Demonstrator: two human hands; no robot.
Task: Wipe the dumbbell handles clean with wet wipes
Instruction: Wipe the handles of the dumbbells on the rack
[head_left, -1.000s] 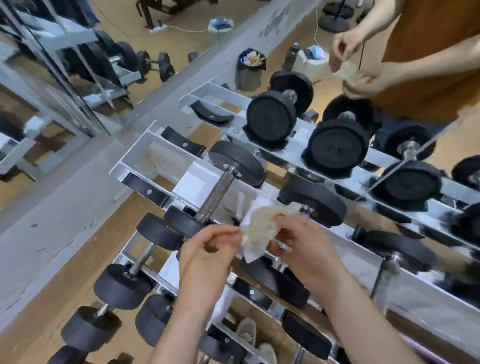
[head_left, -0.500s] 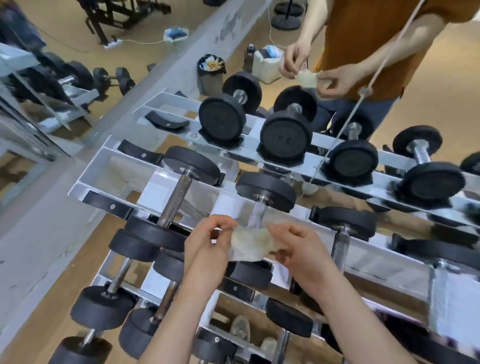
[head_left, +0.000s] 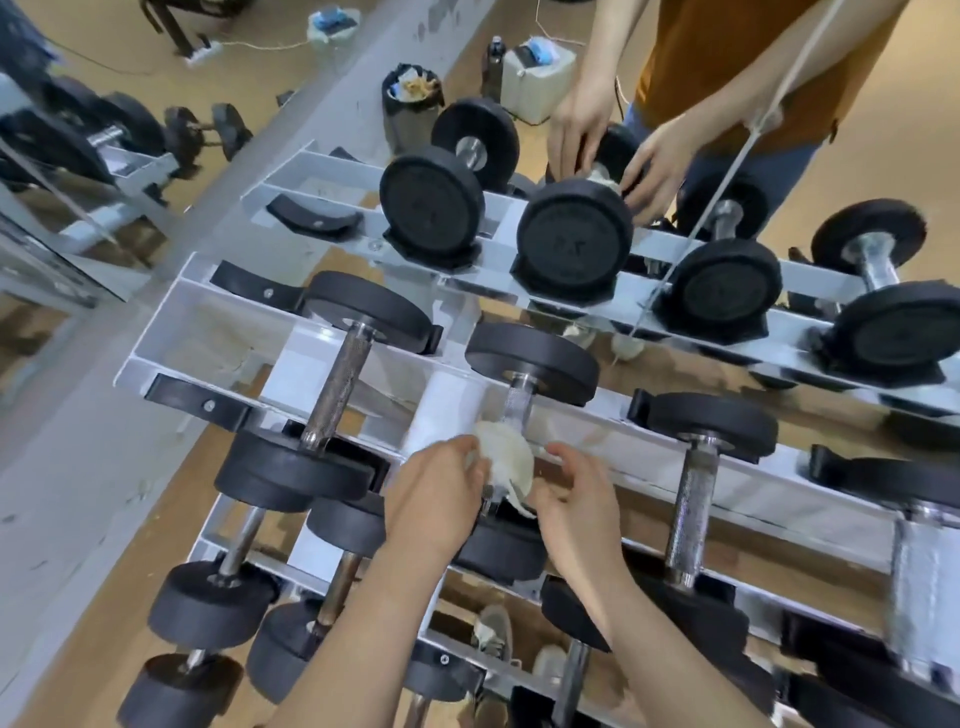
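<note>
Your left hand (head_left: 436, 499) and right hand (head_left: 571, 501) are pinching the wet wipe (head_left: 506, 462) round a dumbbell handle (head_left: 519, 400); the plate (head_left: 574, 236) lettering is unreadable.

A white metal rack (head_left: 171, 332) stands in three stepped tiers, each a pair of rails fitted with black saddles (head_left: 311, 221). The far tier carries four black round-headed dumbbells (head_left: 431, 208) side by side, with one saddle left of them near the rail's end. On the middle tier the leftmost dumbbell (head_left: 340, 379) bridges the two rails with its knurled handle. Three more lie to its right, the last blurred. The near tier holds smaller dumbbells (head_left: 213, 603) at its left end.
</note>
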